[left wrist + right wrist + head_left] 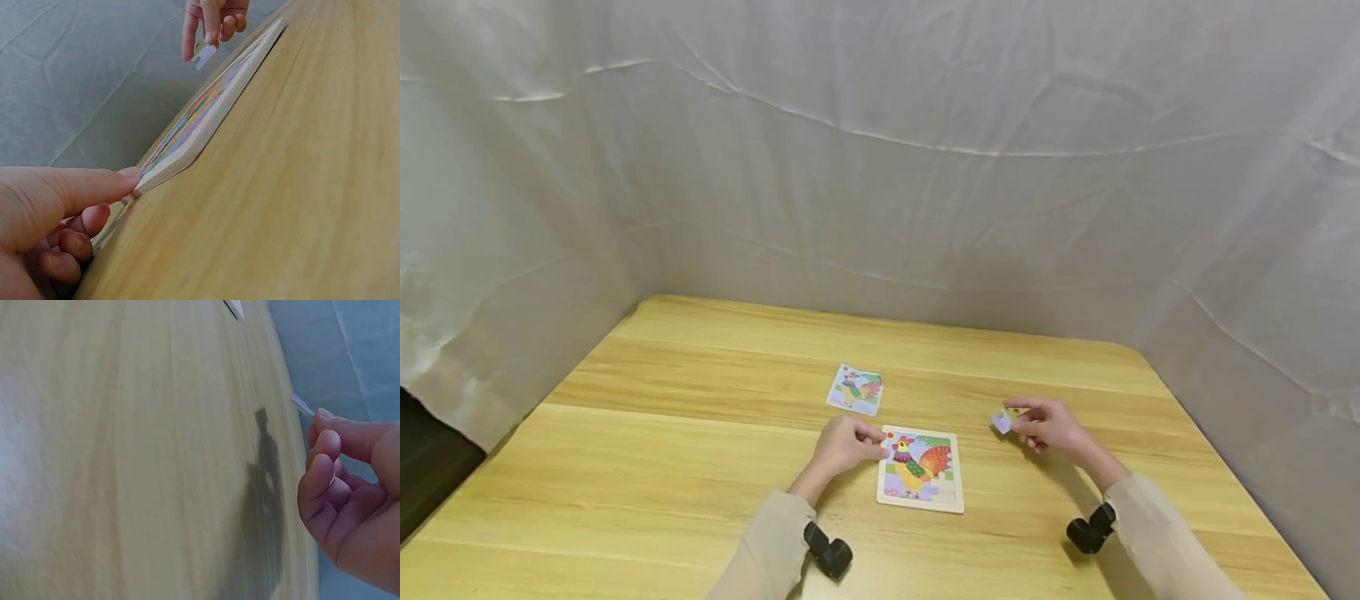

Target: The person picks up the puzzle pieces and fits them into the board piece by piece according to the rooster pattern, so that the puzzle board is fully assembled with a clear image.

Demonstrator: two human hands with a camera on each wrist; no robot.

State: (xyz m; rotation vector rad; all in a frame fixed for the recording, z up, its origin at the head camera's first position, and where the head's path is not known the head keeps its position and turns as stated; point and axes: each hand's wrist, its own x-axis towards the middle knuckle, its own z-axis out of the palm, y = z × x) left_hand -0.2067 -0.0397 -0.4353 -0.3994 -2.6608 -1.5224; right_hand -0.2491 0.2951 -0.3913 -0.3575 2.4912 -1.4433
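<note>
A framed jigsaw puzzle with a rooster picture lies flat on the table, with bare tray showing at its lower right corner. At its left edge my left hand holds the pale frame between thumb and fingers. Off to the right, my right hand pinches one puzzle piece, lilac with some yellow-green, above the table. From the right wrist the piece appears edge-on between thumb and index finger, and the other fingers are curled. A picture card with the same rooster lies behind the puzzle.
The wooden table has rounded far corners. Pale grey cloth hangs behind it and on both sides. Each forearm carries a black wrist camera, the left one near the table's front and the right one farther right.
</note>
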